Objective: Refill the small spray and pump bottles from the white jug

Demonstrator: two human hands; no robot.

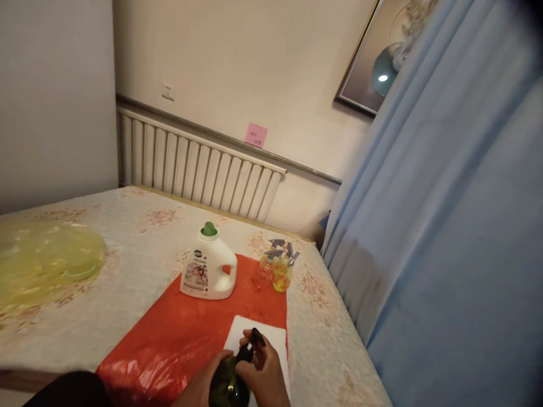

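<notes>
Holding a dark green spray bottle [229,384] at the 6 o'clock edge of my view, I have both hands on it. My left hand [199,384] is wrapped round the fat body of the bottle, fingers closed on it. My right hand [263,373] is curled on the black sprayer top [254,342], pinching it between thumb and fingers. I cannot tell if the top is tight or loose, because my fingers hide the neck. The bottle sits over a white cloth [271,336], which lies on a red plastic sheet [178,333] spread on the bed [127,271]. Up at 12 o'clock from my hands stands a white jug [210,271] with its green cap [208,229] on, so I think nothing is being poured from it right now. At about 1 o'clock, just beside the jug, two small spray bottles [275,271] with yellow and pink liquid stand close together, tops on. I think those two look finished, and the green one is the one in work.
</notes>
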